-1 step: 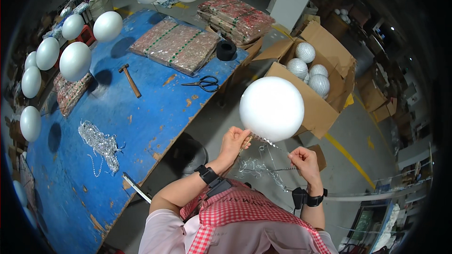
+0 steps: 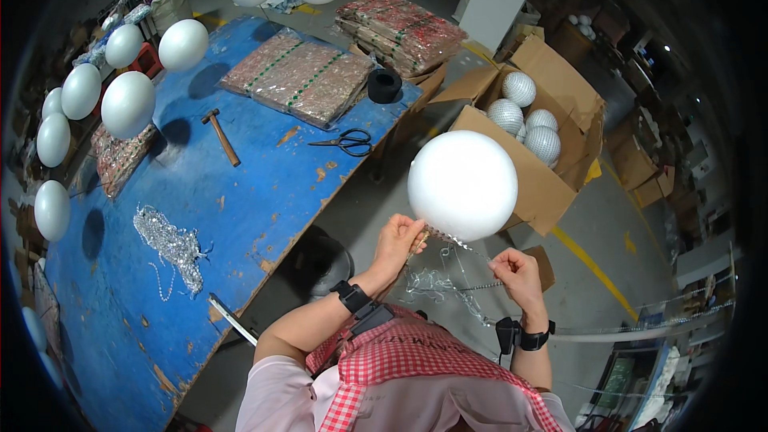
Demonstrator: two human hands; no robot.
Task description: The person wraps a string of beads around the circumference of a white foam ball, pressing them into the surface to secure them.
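A large plain white ball (image 2: 462, 184) is right in front of my hands. Along its lower edge runs a strand of small silvery beads (image 2: 458, 242), stretched between both hands. My left hand (image 2: 400, 242) pinches the strand near the ball's lower left, fingers closed. With thumb and forefinger, my right hand (image 2: 518, 274) grips the other stretch of it, to the right of and below the ball. A loose tangle of silvery strands (image 2: 432, 282) hangs below, between the hands. What supports the ball is hidden.
On the blue table (image 2: 264, 184) lie a bead-strand heap (image 2: 172, 244), a hammer (image 2: 221, 138), scissors (image 2: 346, 142), a black tape roll (image 2: 384, 86) and wrapped packs (image 2: 298, 76). Several white balls (image 2: 128, 104) stand along its far side. A carton (image 2: 512, 168) holds silvery balls (image 2: 542, 145).
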